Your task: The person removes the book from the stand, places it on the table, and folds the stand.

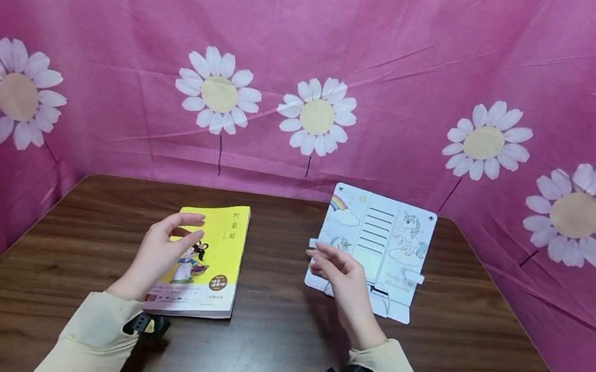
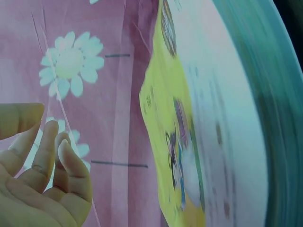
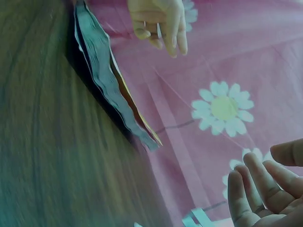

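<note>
A thick yellow paperback book (image 1: pixel 226 255) with a cartoon figure on its cover lies on the left half of the table. Over its left part hovers my left hand (image 1: pixel 159 252), fingers loosely bent and holding nothing; the left wrist view shows this hand (image 2: pixel 45 177) apart from the book (image 2: pixel 225 113). To the right stands a white book stand (image 1: pixel 375 240) with unicorn and rainbow prints, leaning back. My right hand (image 1: pixel 347 287) is in front of its lower left part, with relaxed fingers and nothing in them, and hides some of the stand.
Both things rest on a dark brown wooden table (image 1: pixel 277 346). A pink cloth (image 1: pixel 408 37) with large white daisies hangs behind the table and along its sides. Each wrist carries a small black camera (image 1: pixel 146 324) on a strap over the sleeve.
</note>
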Motion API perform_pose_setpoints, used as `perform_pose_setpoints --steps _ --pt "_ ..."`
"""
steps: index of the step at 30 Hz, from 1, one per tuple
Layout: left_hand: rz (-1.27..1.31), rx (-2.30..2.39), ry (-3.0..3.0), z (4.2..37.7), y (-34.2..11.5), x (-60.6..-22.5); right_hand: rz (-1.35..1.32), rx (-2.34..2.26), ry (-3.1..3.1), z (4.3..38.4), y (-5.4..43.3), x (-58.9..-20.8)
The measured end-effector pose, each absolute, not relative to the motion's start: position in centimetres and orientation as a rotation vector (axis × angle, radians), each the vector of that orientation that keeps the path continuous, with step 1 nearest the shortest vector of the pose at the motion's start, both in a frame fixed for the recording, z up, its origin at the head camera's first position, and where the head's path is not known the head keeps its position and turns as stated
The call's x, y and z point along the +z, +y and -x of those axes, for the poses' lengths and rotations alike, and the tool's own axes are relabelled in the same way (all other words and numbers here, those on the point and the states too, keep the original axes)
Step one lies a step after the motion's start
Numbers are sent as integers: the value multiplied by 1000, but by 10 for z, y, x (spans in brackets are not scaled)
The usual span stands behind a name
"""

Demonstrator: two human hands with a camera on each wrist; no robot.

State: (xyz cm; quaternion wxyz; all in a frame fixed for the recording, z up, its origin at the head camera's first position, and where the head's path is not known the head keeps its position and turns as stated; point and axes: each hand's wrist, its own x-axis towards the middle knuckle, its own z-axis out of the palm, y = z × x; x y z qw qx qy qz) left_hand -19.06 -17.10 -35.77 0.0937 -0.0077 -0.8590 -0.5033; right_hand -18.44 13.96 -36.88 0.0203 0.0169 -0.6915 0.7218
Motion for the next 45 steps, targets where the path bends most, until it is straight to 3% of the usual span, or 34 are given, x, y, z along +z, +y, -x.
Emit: perform_pose_setpoints --steps 45 --pt "148 -2202 -2215 194 -49 -365 282 2152 -1760 195 260 -343"
